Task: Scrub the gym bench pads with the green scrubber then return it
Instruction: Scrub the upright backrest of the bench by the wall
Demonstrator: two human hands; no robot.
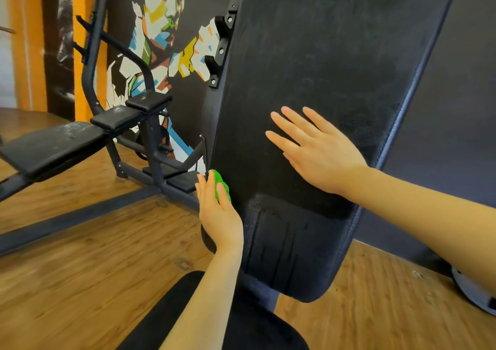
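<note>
Left hand [218, 210] presses the green scrubber [221, 185] against the back pad [308, 54] edge; right hand [314, 151] – fingers straight – flat on it.

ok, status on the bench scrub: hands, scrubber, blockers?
Left hand presses the green mesh scrubber to the upright black backrest pad's left edge. Right hand flat on pad. Nothing in the way.
</note>
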